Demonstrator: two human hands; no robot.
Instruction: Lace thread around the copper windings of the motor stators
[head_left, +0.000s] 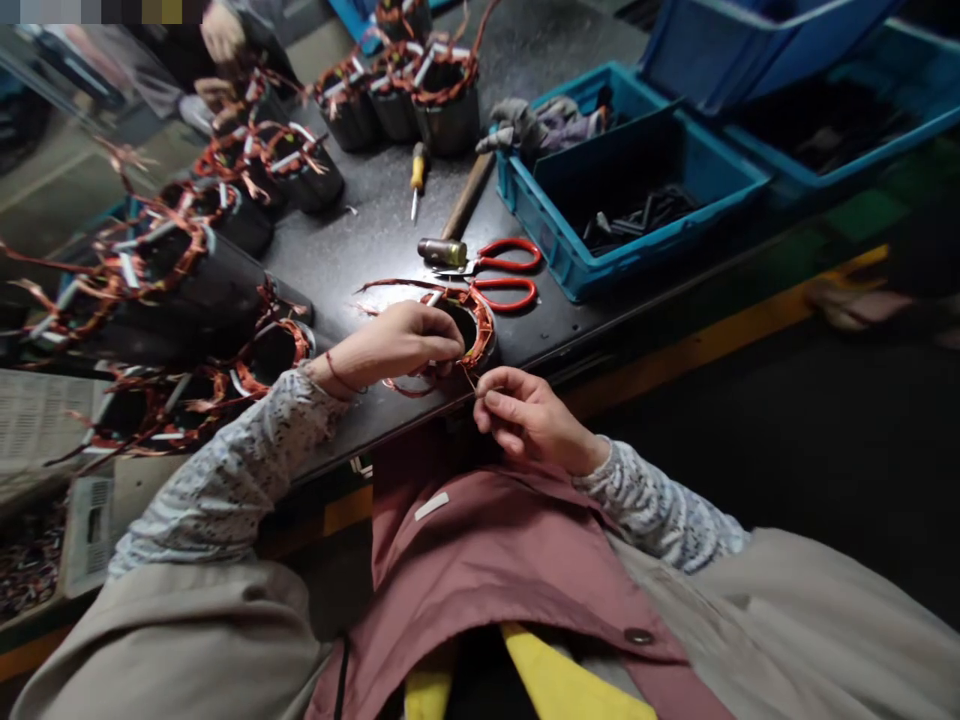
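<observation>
A motor stator (489,345) with a ring of copper windings stands upright at the near table edge. My left hand (405,345) reaches over its left side, fingers closed in a pinch at the winding's rim; what they grip is hidden. Just right of and below the stator, my right hand (529,415) pinches a thin cord (469,377) that runs up to the winding. Behind the stator lie red-handled scissors (510,255), touching or nearly touching its top edge. A hammer (466,205) rests beyond them.
More wound stators (202,290) crowd the left, others (442,105) the back. A yellow-handled screwdriver (417,178) lies mid-table. Blue bins (577,270) hold gloves (551,125) and dark parts on the right. A co-worker's hand (223,35) is at the upper left.
</observation>
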